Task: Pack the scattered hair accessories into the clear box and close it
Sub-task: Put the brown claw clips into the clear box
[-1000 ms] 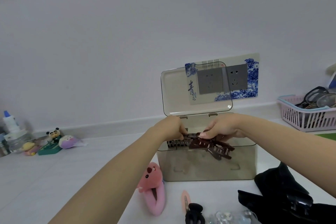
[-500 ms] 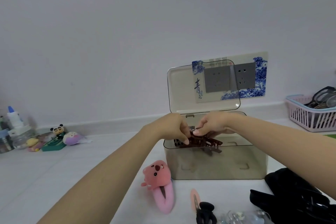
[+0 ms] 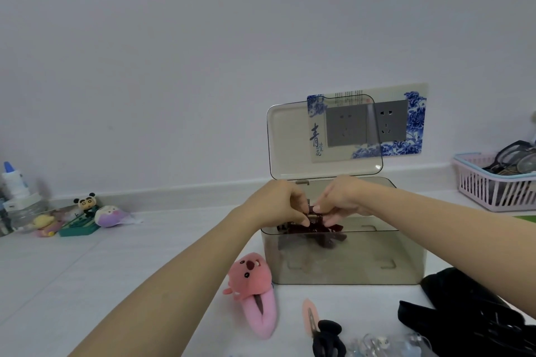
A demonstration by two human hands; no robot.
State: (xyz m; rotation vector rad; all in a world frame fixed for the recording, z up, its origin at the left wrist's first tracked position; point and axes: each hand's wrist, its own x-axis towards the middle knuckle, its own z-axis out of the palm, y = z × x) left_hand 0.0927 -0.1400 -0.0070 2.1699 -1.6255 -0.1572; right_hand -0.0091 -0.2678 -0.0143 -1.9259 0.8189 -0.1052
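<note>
The clear box [image 3: 348, 264] stands on the white surface with its lid [image 3: 287, 139] raised upright at the back. Over its open top, my left hand [image 3: 275, 206] and my right hand [image 3: 342, 200] both pinch a dark brown claw clip [image 3: 316, 229], which hangs partly inside the box. In front of the box lie a pink plush clip [image 3: 252, 293], a peach snap clip [image 3: 308, 313], a small black claw clip [image 3: 327, 336], some clear clips [image 3: 383, 345] and a black fabric bow [image 3: 470, 313].
A pink basket [image 3: 487, 185] with glasses stands at the right by the wall. At the far left are small toy figures [image 3: 87, 211] and bottles [image 3: 14, 191]. A socket panel [image 3: 391, 122] is on the wall behind the lid.
The view has shifted, so the box sits further right and lower. My hands have drawn closer together on the brown clip, which has sunk lower into the box.
</note>
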